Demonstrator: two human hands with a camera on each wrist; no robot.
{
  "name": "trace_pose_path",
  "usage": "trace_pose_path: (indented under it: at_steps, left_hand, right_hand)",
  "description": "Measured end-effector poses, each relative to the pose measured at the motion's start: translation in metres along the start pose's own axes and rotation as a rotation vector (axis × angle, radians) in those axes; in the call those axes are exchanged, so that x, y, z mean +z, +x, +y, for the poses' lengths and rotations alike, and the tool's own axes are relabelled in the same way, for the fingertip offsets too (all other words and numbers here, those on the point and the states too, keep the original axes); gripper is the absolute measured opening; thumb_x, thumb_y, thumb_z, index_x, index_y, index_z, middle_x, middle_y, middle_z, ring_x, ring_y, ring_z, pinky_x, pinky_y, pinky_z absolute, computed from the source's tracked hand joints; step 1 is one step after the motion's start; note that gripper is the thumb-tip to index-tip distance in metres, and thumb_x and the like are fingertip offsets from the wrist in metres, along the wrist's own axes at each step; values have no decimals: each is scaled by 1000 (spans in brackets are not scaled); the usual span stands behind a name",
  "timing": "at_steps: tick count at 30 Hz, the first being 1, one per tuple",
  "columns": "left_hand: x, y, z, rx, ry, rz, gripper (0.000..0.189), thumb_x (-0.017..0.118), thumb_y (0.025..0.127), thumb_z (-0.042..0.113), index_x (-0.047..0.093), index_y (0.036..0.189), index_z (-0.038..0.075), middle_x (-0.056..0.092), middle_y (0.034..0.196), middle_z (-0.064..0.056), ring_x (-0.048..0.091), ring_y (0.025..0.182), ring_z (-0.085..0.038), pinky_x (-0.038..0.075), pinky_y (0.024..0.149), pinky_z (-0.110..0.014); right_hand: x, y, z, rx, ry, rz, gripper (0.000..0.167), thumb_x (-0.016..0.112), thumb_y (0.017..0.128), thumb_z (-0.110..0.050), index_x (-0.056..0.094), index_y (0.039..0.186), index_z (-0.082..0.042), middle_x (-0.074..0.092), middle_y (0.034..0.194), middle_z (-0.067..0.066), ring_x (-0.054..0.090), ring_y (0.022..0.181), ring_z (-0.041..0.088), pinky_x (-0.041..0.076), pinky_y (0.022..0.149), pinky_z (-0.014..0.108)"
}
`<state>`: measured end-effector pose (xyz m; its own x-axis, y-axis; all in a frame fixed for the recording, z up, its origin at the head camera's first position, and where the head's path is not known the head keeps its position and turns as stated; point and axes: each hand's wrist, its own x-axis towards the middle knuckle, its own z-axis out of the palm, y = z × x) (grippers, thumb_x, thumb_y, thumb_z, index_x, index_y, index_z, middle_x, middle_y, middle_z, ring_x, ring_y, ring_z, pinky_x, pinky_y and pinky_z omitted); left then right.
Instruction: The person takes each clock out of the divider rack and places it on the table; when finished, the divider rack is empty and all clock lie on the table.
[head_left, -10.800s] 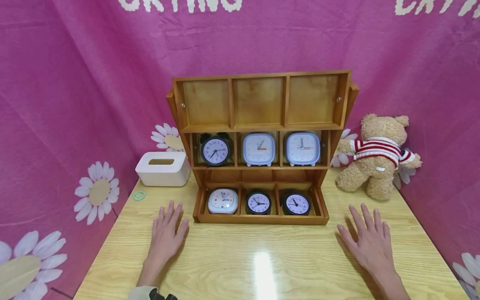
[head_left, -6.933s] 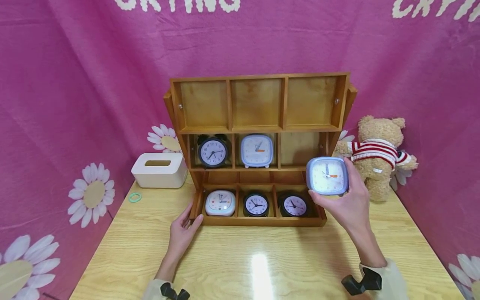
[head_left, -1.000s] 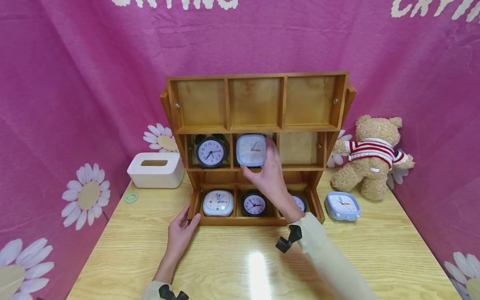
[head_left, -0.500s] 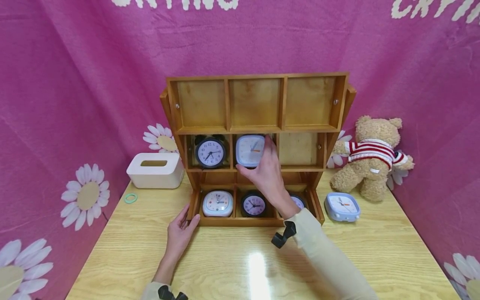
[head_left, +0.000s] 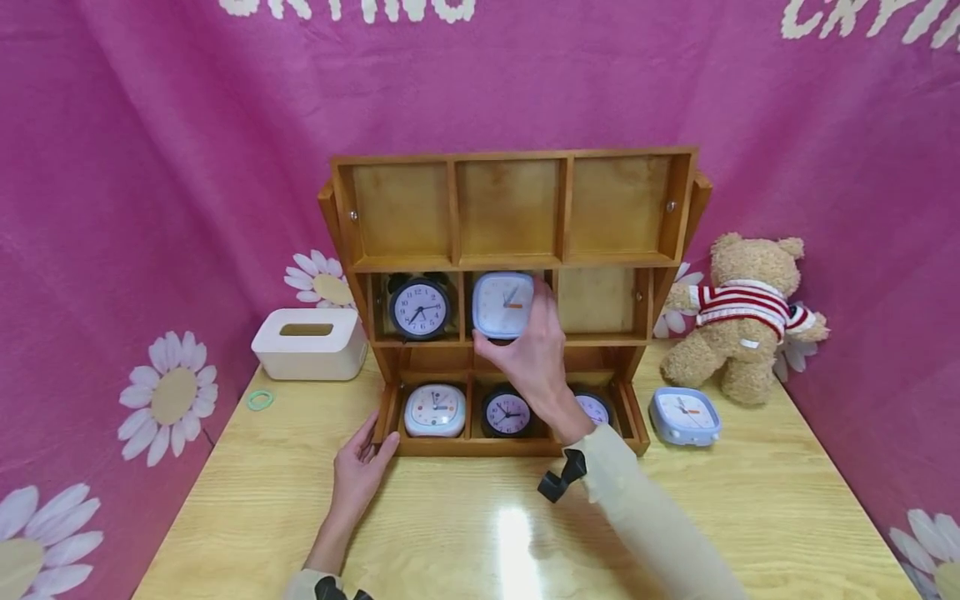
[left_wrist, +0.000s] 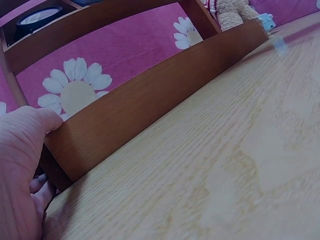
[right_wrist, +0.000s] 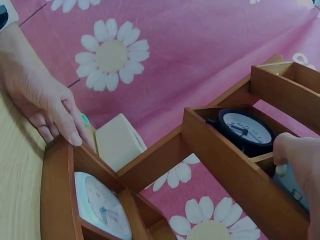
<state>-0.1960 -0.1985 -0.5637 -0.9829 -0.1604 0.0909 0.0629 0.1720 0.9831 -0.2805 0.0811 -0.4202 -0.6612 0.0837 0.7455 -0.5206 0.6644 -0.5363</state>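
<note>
My right hand grips a light-blue square alarm clock in the middle compartment of the wooden tiered shelf's second row. In the right wrist view, the thumb lies at a pale foot of that clock. My left hand holds the shelf's lower left corner; the left wrist view has the thumb over the front board, other fingers round the side. A black twin-bell clock stands left of the gripped clock. The bottom row holds a white clock and two black clocks, the right one partly behind my wrist.
A second light-blue clock lies face up on the table right of the shelf. Behind it sits a teddy bear in a striped sweater. To the left are a white tissue box and a green ring.
Both hands first lay flat on the table. The right-hand blue clock was lifted out and now lies on the table; my right hand has moved to the middle one. My left hand took the shelf corner.
</note>
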Motion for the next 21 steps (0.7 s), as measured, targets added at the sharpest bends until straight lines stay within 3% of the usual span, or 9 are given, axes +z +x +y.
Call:
trace_pose_path:
  at_steps: [10,21]
  left_hand:
    - [1,0,-3,8,-8,8,64,75,99,16,48,154,-1,49,155,-21,47,142,-31,37,116,-42]
    - [-1,-2,-3,4,-1,12,64,75,98,16,48,154,1,50,155,-21,47,142,-30,38,116,-43]
  right_hand:
    - [-25,-9,-11,-6,38,16,109,93,67,-40,41,151,6,55,139,25,61,113,38,61,87,54]
    - [-65,-23,-9,31,52,50,112,93,64,-39,42,155,2,52,148,26,56,128,41,54,99,59]
